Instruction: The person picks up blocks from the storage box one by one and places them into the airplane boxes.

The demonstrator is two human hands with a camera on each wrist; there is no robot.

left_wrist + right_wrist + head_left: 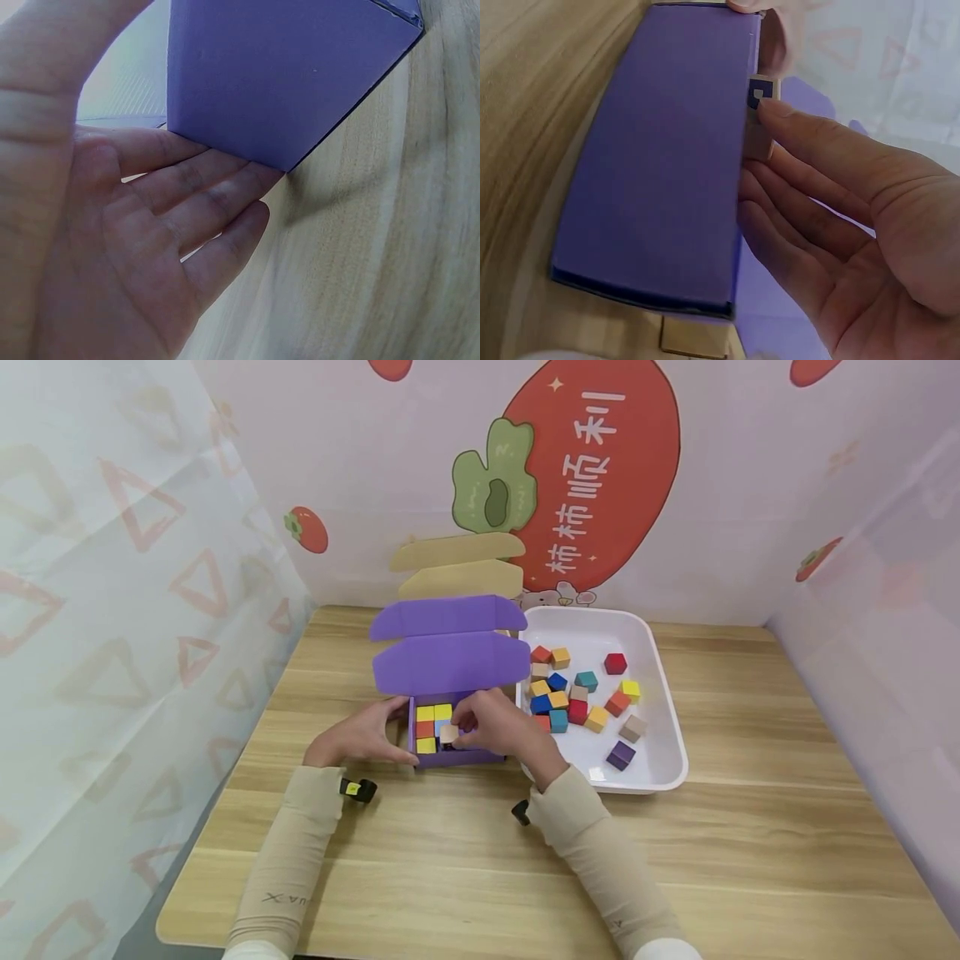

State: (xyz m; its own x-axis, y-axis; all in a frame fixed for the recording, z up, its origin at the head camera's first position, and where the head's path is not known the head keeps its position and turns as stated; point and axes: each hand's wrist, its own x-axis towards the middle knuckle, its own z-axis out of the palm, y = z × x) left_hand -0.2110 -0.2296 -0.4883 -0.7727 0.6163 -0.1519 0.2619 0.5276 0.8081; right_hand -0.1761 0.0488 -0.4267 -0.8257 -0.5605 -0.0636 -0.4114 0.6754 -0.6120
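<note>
From the head view, we see two hands at the purple box (461,759), which stands on the surface (450,860) with its lid (452,664) raised toward 12 o'clock. The left grip (360,733) is at the box's 9 o'clock side, thumb and fingers spread wide, the thumb at the near corner and the fingers by the far one. The right grip (504,725) comes in from 4 o'clock and pinches a pale wooden block (448,733), its fingers nearly together with just the block between them. We find that block over the box's opening, with yellow, red and blue cubes (424,729) inside the box, toward 9 to 12 o'clock from it. The white tray (670,718) sits just beside the box at 3 o'clock, holding loose blocks (577,711).

From the left wrist, we see the fingers long and nearly straight, with tips at the box's lower edge toward 1 o'clock; the little finger lies apart from the box. We cannot see the thumb's tip.

From the right wrist, we see the thumb pressing the block's face, which bears a dark patch with a pale mark. The other fingers curve behind, by the box's rim at 3 o'clock.
</note>
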